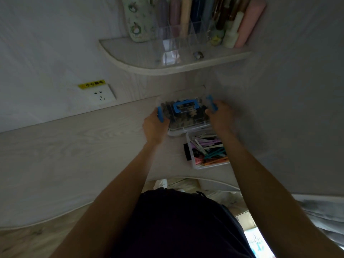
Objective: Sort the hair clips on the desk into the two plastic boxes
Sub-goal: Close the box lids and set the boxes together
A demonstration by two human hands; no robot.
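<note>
Head view: pale wood-grain desk (74,146), wall socket (101,94), corner shelf (130,58).

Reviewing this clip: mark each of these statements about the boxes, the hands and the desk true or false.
1. Both hands (left hand, right hand) are at the box with blue latches. True.
2. That box's lid is off. False: the lid with its blue handle is on.
3. The nearer box holds colourful clips and is open. True.
4. A wall socket is to the right of the boxes. False: it is to the left.
</note>
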